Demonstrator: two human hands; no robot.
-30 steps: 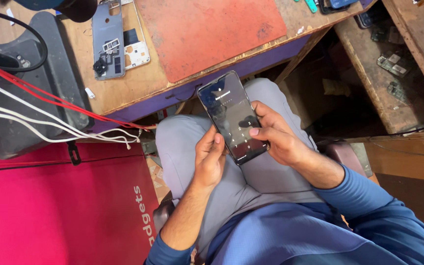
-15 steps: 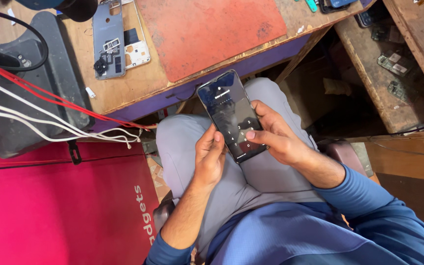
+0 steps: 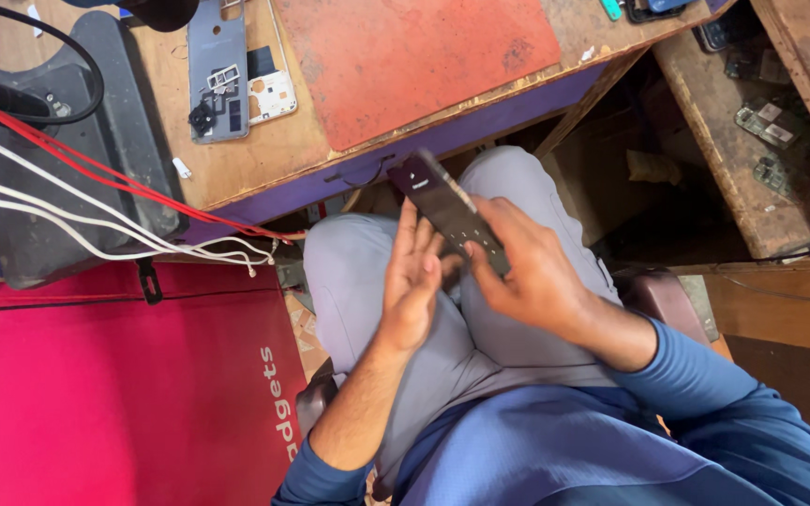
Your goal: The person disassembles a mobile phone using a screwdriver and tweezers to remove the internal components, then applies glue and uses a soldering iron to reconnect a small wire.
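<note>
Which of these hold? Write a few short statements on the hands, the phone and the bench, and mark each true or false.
1. Both hands touch the dark phone. True: the right hand grips it and the left hand lies against it.
2. The phone lies flat on the bench. False: it is held above the lap.
3. A red mat lies on the wooden bench. True.
4. The sleeves are yellow. False: they are blue.
5. An opened phone frame lies on the bench. True.
</note>
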